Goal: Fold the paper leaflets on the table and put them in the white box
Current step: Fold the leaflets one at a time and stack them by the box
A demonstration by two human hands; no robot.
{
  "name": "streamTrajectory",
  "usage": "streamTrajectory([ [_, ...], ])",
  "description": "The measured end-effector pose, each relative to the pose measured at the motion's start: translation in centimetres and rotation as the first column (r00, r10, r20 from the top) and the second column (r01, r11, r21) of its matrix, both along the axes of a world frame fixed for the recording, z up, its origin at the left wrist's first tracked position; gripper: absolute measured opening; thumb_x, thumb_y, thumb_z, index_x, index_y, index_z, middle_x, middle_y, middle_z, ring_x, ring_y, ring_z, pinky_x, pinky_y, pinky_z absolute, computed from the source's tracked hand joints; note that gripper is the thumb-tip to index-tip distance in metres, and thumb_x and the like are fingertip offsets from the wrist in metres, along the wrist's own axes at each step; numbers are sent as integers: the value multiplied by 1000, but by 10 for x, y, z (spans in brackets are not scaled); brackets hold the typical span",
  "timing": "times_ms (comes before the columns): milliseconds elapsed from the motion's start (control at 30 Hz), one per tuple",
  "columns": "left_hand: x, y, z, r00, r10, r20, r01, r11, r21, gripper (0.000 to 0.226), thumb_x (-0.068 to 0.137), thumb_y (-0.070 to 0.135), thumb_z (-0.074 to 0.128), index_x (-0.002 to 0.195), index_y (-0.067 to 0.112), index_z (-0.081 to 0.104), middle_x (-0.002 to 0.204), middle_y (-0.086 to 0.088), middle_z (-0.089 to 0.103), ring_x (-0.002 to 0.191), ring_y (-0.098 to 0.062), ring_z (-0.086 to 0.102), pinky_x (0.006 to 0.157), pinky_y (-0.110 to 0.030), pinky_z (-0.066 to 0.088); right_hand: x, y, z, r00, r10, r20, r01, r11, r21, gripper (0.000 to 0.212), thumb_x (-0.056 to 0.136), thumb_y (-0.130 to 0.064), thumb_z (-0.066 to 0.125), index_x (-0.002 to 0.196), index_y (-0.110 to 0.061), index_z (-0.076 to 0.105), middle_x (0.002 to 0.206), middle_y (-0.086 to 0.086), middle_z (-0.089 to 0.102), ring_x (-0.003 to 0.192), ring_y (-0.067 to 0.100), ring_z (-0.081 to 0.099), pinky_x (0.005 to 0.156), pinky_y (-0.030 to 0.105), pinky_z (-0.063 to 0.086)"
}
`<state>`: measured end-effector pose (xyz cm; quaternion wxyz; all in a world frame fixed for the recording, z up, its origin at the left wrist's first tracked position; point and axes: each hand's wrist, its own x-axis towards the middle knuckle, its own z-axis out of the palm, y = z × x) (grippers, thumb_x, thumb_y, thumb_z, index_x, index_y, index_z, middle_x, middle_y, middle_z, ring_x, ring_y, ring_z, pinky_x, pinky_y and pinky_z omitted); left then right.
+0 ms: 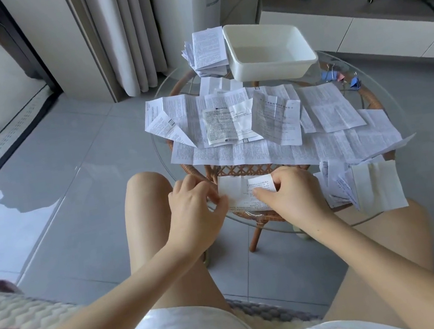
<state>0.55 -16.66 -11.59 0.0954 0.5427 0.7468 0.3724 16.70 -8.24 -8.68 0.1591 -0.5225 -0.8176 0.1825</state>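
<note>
Across glass table (178,85): many unfolded leaflets (259,118), mostly left to do. At far edge: white box (267,72), seemingly empty; folded stack (207,50) just beside it. At near edge: leaflet (243,194) mid-fold, pinched at either end by left hand (193,201) and right hand (290,192).

No text can be read. The spread leaflets (261,126) at the centre of the table (275,224) carry dense small print and striped barcode-like marks, all too fine to make out. The folded leaflet (242,193) at 6 o'clock shows only blurred printed lines.
</note>
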Motion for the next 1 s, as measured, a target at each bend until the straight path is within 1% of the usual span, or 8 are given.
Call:
streamTrajectory([
  [100,0,1,-2,999,23,-48,-23,1000,-12,18,73,31,63,66,17,55,80,6,48,81,-24,50,72,-35,34,0,3,1,1000,0,20,0,1000,-14,46,78,-35,70,52,-7,45,55,1,51,56,18,46,47,27,27],
  [267,-4,1,-4,976,6,-219,8,998,61,20,76,36,55,75,16,56,82,1,52,80,-21,45,72,-31,28,-4,6,6,998,2,63,0,1000,-31,56,78,-39,71,49,-13,31,46,0,32,47,17,29,46,29,21],
  [333,-4,1,-4,961,-43,-272,73,992,103,15,78,30,56,76,15,58,84,0,53,83,-19,43,73,-30,27,-4,7,6,998,6,67,-3,999,-40,57,79,-40,71,48,-14,30,45,-1,31,46,16,28,45,29,20],
  [433,-4,2,-4,918,-164,-360,231,961,151,3,79,8,63,80,11,64,89,-2,60,86,-24,53,77,-29,31,-6,8,6,995,9,97,-5,999,-43,54,80,-42,70,50,-12,37,46,0,36,46,15,30,44,29,21],
  [533,-3,5,-3,827,-353,-439,447,885,131,33,86,-4,42,88,7,73,97,-10,68,94,-30,64,84,-35,47,-9,9,7,992,-4,129,9,999,-37,57,79,-45,70,50,-13,33,46,-1,31,47,15,28,44,30,20],
  [633,0,4,-5,762,-471,-444,554,830,69,52,94,3,23,94,6,75,103,-8,71,100,-28,67,79,-37,57,-11,8,11,986,-7,168,11,1000,-22,63,80,-50,67,50,-14,25,48,-1,22,48,15,22,45,30,17],
  [767,0,3,-9,771,-487,-410,550,834,44,48,84,-1,29,97,6,75,105,-6,72,102,-26,67,70,-37,60,-13,7,14,984,-12,180,18,999,-28,65,80,-53,65,51,-14,23,49,0,21,49,15,20,45,31,16],
  [1000,0,2,-2,779,-478,-406,541,840,49,48,82,0,30,96,8,76,103,-4,72,100,-23,68,81,-27,53,-14,9,10,985,-25,172,29,999,-21,64,81,-49,67,50,-14,24,48,-1,21,47,14,20,45,30,15],
])
